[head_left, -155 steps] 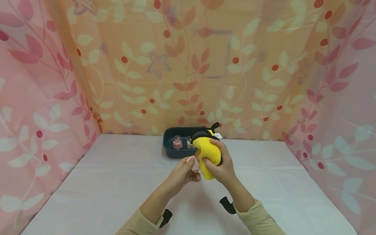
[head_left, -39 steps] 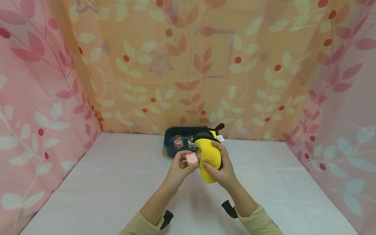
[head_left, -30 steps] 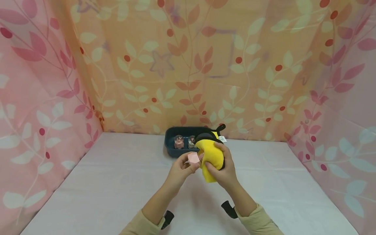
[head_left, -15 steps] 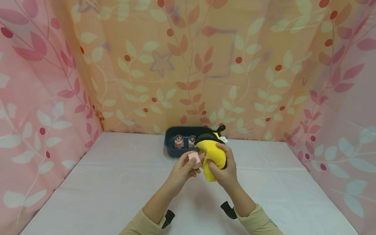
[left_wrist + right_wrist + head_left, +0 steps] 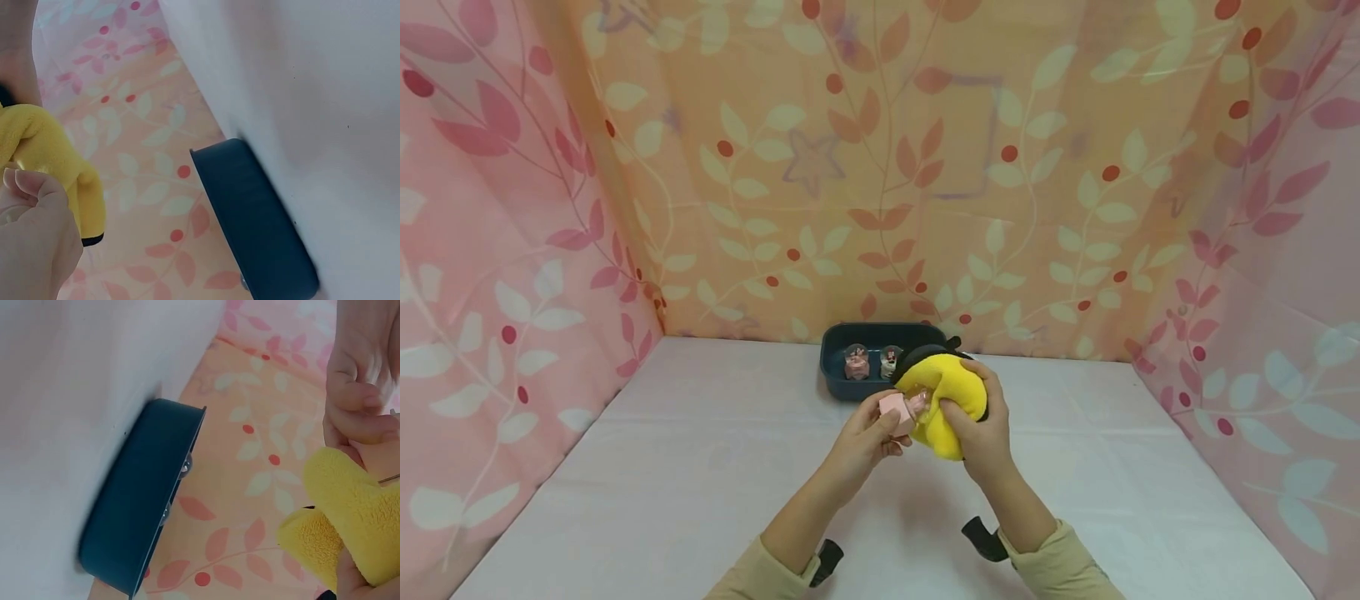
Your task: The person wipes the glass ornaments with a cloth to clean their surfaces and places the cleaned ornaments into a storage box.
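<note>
In the head view my left hand pinches a small snow globe by its pink faceted base, tilted so its clear dome points right. My right hand grips a yellow plush cloth with black trim, its folds against the dome. Part of the dome shows between the folds. From the left wrist, my left hand partly covers the cloth. The right wrist view has the cloth below the left hand's fingers, with the pink base partly cut off by the frame.
Behind the hands, a dark blue tray stands on the white-covered table. Inside it are a pink-based snow globe and a pale-based snow globe. Patterned curtains enclose the back and sides.
The left hand has turned the globe's base about between the fingers. The cloth has bunched and shifted slightly right, baring more of the dome; its black loop has dropped lower. The tray stays put.
</note>
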`<act>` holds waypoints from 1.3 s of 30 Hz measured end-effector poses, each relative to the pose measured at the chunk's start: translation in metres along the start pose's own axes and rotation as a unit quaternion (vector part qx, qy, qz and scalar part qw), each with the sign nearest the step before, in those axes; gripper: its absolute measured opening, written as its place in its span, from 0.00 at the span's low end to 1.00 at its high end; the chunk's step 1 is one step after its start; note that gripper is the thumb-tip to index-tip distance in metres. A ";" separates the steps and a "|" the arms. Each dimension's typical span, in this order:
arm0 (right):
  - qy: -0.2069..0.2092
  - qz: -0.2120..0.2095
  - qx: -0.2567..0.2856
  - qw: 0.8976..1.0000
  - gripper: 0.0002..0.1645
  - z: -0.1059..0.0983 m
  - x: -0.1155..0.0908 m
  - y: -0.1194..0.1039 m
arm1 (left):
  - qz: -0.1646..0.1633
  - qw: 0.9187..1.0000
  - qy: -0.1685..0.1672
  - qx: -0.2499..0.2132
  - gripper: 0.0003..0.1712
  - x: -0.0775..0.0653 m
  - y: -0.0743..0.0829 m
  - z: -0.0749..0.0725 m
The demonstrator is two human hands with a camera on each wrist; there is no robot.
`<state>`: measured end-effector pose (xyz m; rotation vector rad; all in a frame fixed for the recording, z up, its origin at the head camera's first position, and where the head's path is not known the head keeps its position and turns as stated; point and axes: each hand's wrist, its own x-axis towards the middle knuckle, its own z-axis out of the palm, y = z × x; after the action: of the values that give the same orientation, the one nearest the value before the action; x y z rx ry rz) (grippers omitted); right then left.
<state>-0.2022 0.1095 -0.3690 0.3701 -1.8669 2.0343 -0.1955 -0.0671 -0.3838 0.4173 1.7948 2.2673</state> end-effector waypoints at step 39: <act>-0.099 -0.175 -0.135 0.970 0.36 0.007 -0.005 0.007 | 0.039 0.994 0.065 0.082 0.40 -0.006 0.000 -0.004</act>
<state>-0.2012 0.1015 -0.3771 0.7893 -1.9931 1.5359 -0.1916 -0.0724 -0.3849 0.3831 2.0728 2.2547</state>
